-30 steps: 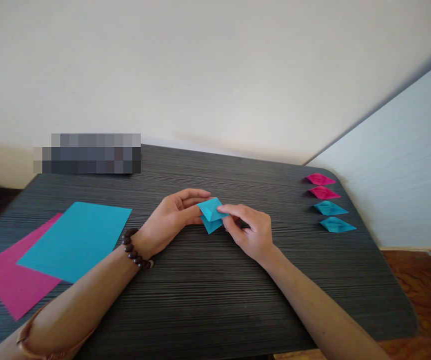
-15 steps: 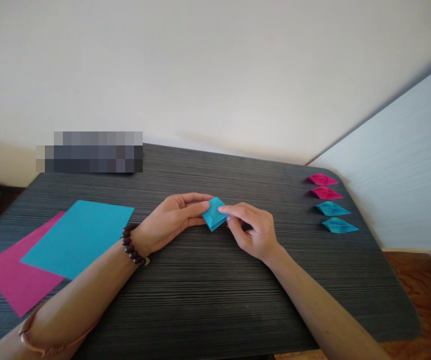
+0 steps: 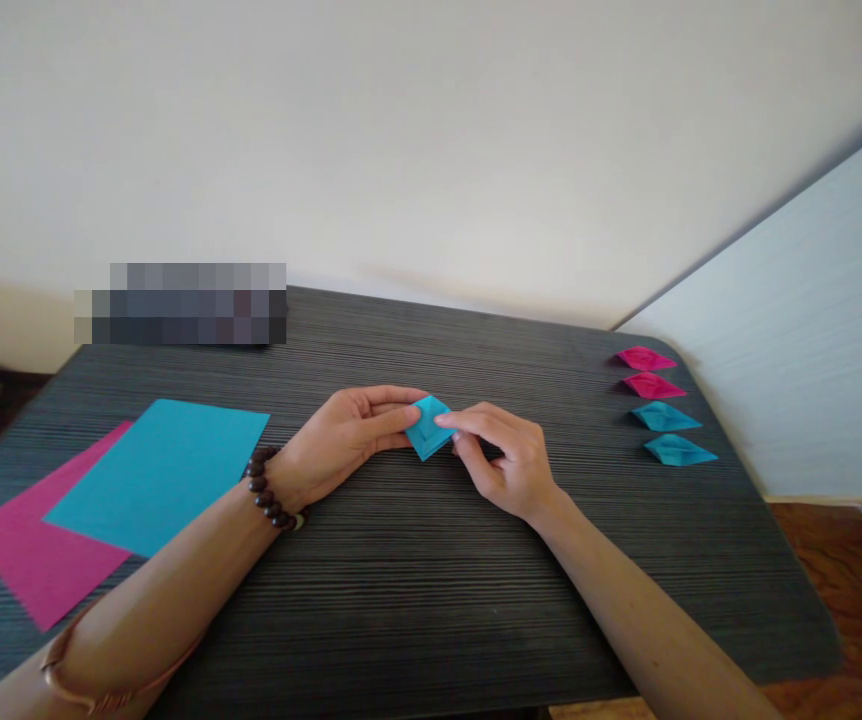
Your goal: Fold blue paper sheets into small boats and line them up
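Between my two hands is a small folded blue paper (image 3: 428, 434), diamond-shaped with crease lines on its face, held just over the dark table (image 3: 416, 600). My left hand (image 3: 360, 430) pinches its left corner, thumb on top and fingers behind. On the right corner, my right hand (image 3: 506, 450) closes with the index finger on the face and the thumb at the edge below. The back of the paper is hidden.
At the left lie a flat blue sheet (image 3: 165, 475) and a pink sheet (image 3: 48, 550) partly under it. Folded pink pieces (image 3: 652, 385) and folded blue pieces (image 3: 678, 450) form a column at the right. A blurred-out object (image 3: 183, 310) stands at the back left, before the wall (image 3: 431, 150).
The lower flaps of the folded blue paper, slightly parted before, now lie closer together. Both hands keep nearly the same place and grip.
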Tool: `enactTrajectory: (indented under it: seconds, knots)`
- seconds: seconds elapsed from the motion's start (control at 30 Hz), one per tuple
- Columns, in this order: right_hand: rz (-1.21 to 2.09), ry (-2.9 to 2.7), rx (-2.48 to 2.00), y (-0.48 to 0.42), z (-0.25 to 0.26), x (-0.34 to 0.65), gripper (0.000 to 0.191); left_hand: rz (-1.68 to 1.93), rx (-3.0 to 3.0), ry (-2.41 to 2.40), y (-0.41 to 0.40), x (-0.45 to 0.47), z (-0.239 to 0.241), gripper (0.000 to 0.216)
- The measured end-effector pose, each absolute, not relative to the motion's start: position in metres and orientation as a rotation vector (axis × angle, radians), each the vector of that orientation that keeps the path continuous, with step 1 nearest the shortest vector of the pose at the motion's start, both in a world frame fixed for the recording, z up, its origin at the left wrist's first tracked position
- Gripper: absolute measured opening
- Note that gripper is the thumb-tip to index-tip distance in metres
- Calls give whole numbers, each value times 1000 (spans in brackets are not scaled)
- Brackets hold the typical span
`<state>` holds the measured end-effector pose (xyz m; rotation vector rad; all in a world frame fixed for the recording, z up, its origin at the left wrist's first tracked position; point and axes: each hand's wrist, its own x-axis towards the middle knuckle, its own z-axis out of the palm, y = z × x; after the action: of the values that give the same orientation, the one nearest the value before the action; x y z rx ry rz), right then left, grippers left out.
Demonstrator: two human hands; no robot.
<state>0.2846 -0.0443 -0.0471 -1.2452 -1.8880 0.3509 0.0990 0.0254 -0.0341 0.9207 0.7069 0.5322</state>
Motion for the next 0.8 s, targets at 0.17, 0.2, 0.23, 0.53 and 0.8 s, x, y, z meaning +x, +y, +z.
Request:
enactTrajectory:
  seconds: [0.17,0.2,0.23,0.53,0.8]
  knots:
    - [333,-1895,-1212,-43,-47,285,28,528,912,688,25,99,-35,25]
    - [326,-1894,-1200,-43,-47,285,28,525,911,684,25,99,-35,26]
    - [323,-1893,-1187,-42,-48,285,28,522,911,681,25,98,-35,26]
    - [379,-1893,-1149,-43,-48,287,30,449,960,776,25,97,-33,39]
    - [512,-1752,-1266,-44,-47,283,29,459,1020,769,25,97,-34,47]
